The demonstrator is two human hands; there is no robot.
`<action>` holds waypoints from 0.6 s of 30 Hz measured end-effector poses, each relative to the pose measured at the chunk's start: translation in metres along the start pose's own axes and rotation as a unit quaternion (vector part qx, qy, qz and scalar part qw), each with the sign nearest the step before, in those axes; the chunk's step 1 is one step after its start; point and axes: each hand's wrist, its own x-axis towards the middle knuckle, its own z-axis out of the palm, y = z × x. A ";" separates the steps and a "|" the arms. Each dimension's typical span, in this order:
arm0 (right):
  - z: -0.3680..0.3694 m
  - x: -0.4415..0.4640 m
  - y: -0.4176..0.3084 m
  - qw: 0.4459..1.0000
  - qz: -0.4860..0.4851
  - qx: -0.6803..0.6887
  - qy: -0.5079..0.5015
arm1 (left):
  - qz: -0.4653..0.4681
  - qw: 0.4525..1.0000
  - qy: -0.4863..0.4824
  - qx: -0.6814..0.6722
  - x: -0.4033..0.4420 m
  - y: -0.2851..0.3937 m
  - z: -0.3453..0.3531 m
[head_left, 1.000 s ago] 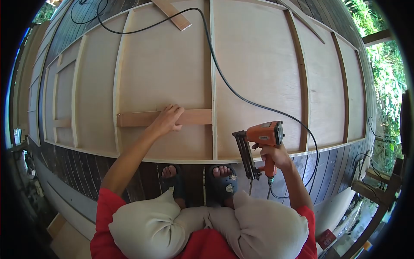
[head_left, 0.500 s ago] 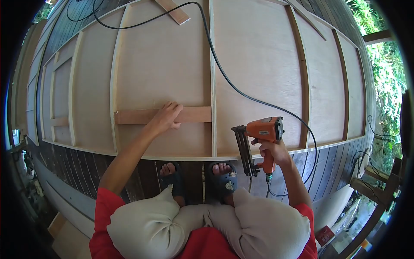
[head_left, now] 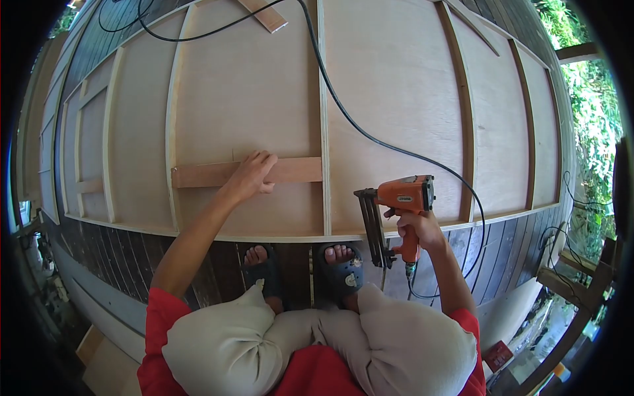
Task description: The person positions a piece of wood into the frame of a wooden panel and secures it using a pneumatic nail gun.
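Note:
My left hand (head_left: 251, 173) is closed over a flat wooden slat (head_left: 294, 169), thumb at its near edge and fingers bent across its top. The slat lies crosswise on a plywood panel (head_left: 264, 86), fitted between two upright battens. In my right hand (head_left: 424, 231) is an orange pneumatic nail gun (head_left: 404, 195), gripped by its handle. Its black magazine and nose point left and down, apart from the slat, over the panel's near edge. A black air hose (head_left: 370, 135) loops across the panel, and a fitting joins the gun's handle at the bottom.
Battens (head_left: 464, 119) divide the panel into bays. A loose wooden piece (head_left: 267, 16) lies at the far side, and a thin strip (head_left: 472, 28) at the far right. My sandalled feet (head_left: 340, 264) stand on dark floorboards (head_left: 218, 264). A timber railing (head_left: 571, 290) stands on the right.
The view has shifted very slightly. Both hands keep their holds, and the slat and nail gun stay in nearly the same places.

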 end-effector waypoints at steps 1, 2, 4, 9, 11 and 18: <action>0.000 -0.001 -0.001 1.000 0.001 0.004 0.000 | 0.000 1.000 0.000 0.000 0.000 0.000 0.000; 0.001 -0.002 -0.002 1.000 0.003 0.007 -0.001 | 0.003 1.000 0.003 0.002 0.000 -0.001 0.001; 0.002 -0.002 -0.003 1.000 0.006 0.005 0.001 | 0.007 1.000 0.007 0.005 0.000 0.000 0.000; 0.004 -0.003 -0.005 1.000 0.007 -0.007 0.006 | 0.001 1.000 0.004 0.003 0.001 -0.003 0.001; 0.005 -0.003 -0.006 1.000 0.004 -0.021 0.002 | 0.001 1.000 0.005 0.002 0.001 -0.002 0.001; 0.005 0.002 -0.003 1.000 0.005 -0.028 -0.002 | 0.007 1.000 0.007 0.003 0.002 -0.003 0.002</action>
